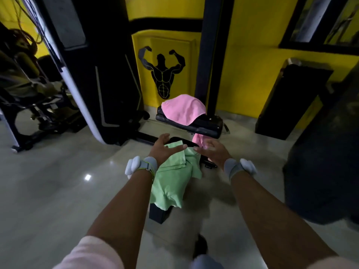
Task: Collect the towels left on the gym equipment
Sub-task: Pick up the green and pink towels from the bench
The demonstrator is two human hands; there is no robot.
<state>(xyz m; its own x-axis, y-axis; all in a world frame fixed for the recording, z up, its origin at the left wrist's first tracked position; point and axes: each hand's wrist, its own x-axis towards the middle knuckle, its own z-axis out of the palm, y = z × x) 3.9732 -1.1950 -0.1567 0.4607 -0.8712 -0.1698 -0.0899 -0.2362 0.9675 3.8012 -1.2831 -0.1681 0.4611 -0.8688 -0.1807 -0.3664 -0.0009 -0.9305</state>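
Observation:
A light green towel [172, 179] lies crumpled over the black seat [159, 213] of a gym machine in the middle of the view. A pink towel [184, 109] drapes over the black pad [206, 127] behind it, with a pink end [198, 139] hanging below. My left hand [165, 150] hovers over the green towel's far end, fingers spread, holding nothing. To its right, level with it, my right hand [213, 150] is also open and empty. Whether either hand touches the cloth is unclear.
A tall black and white machine housing [91, 78] stands at the left, with more equipment [29, 90] behind it. A black upright post [211, 55] rises behind the pad. A black box [291, 101] leans on the yellow wall [252, 45] at the right. Glossy tiled floor [58, 181] surrounds the seat.

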